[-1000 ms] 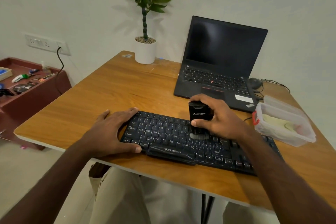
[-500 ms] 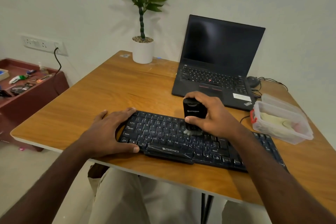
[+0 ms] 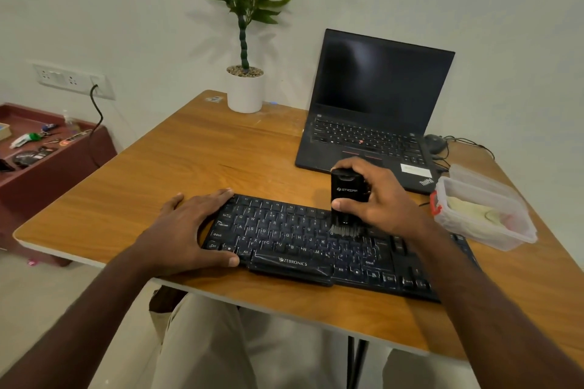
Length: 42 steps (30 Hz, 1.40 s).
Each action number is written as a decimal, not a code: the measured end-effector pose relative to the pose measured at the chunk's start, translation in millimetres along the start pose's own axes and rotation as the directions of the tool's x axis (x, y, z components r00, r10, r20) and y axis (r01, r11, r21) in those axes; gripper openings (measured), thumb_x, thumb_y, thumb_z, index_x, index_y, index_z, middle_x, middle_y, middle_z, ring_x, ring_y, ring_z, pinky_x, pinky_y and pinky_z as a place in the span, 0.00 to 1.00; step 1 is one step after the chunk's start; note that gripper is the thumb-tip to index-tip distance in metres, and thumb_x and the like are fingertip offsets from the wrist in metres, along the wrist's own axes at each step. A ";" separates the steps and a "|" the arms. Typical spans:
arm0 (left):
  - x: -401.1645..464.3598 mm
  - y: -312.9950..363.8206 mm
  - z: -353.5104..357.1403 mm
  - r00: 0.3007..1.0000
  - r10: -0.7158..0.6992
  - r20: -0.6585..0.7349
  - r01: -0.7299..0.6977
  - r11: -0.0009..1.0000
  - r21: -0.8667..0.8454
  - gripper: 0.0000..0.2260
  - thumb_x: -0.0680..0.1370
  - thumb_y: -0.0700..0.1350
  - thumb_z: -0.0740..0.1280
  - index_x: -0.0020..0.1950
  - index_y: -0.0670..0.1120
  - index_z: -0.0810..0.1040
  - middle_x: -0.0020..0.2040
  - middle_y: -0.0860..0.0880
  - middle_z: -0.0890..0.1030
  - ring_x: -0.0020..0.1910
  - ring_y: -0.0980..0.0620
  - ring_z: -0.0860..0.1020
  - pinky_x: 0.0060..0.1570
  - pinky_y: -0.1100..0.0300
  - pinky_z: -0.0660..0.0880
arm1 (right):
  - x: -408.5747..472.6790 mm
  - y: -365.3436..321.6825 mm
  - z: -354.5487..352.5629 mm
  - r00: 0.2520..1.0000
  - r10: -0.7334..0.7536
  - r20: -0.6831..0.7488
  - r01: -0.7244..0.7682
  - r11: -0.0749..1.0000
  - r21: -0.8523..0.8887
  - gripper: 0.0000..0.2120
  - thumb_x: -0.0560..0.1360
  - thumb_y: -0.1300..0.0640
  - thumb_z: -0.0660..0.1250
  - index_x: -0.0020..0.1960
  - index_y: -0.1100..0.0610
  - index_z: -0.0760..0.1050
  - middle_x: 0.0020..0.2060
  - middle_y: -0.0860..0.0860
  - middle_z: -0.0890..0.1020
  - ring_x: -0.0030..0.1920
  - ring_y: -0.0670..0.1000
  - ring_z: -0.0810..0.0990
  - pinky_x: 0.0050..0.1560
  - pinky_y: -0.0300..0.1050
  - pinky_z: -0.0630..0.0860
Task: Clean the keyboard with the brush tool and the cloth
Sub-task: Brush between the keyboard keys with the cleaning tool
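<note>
My left hand (image 3: 186, 230) lies flat over the left end of the keyboard (image 3: 303, 246), fingers straight along its far edge and thumb along the near edge, pressing rather than gripping, so the board is pinned to the desk (image 3: 177, 161). Under my palm the keyboard's long side runs away to the right, slanting a little toward me as it goes, and it passes beneath my other wrist.

To the right of that, my right hand (image 3: 379, 199) is wrapped around the black brush (image 3: 346, 196), thumb on the face toward me and fingers over the top and far side. I hold it upright, bristles down, and they meet the keys in the upper rows near the middle of the board. From this hand, the letter keys stretch off to the left toward my bracing hand, and the rest of the keys lie to the right, partly hidden under my forearm.

I judge the coming strokes should follow that long line of the rows, since this hand alone carries the tool.

Farther right, just beyond my wrist, sits a clear plastic box (image 3: 483, 211) holding something pale, probably the cloth (image 3: 471, 208); the right hand is nearer to it.
</note>
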State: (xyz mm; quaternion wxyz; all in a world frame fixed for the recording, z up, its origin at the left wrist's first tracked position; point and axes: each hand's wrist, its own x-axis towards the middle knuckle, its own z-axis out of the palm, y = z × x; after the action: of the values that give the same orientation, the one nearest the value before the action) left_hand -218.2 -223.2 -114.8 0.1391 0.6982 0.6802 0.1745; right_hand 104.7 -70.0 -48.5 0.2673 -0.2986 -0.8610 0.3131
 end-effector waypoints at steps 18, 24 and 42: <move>0.9 -1.6 1.8 1.000 0.003 -0.022 -0.003 1.000 -0.005 0.55 0.58 0.84 0.58 0.79 0.63 0.49 0.79 0.60 0.57 0.71 0.65 0.55 0.78 0.49 0.42 | -15.5 8.3 -19.4 1.000 -0.011 -0.004 0.010 0.999 -0.034 0.23 0.72 0.58 0.78 0.63 0.50 0.74 0.53 0.43 0.80 0.55 0.43 0.79 0.50 0.37 0.77; 0.2 0.8 1.6 1.000 0.005 -0.013 -0.005 1.000 -0.011 0.55 0.58 0.84 0.58 0.79 0.63 0.49 0.76 0.64 0.55 0.71 0.66 0.55 0.77 0.50 0.41 | -10.5 -5.6 22.6 0.994 -0.078 -0.079 0.090 0.984 0.155 0.24 0.72 0.62 0.77 0.65 0.54 0.74 0.55 0.47 0.79 0.55 0.46 0.80 0.48 0.38 0.79; 0.1 0.6 1.3 1.000 0.008 -0.014 -0.008 1.000 -0.012 0.54 0.58 0.83 0.58 0.79 0.64 0.48 0.74 0.66 0.53 0.70 0.66 0.55 0.78 0.49 0.43 | -15.7 -0.7 20.8 0.990 -0.124 -0.066 0.129 0.988 0.081 0.24 0.72 0.60 0.77 0.66 0.55 0.74 0.55 0.49 0.80 0.53 0.47 0.81 0.45 0.38 0.80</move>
State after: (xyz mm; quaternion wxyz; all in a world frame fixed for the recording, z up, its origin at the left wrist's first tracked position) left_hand -217.1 -223.1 -115.7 0.1379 0.6987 0.6774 0.1840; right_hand 101.6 -89.0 -66.0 0.3251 -0.2412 -0.8555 0.3228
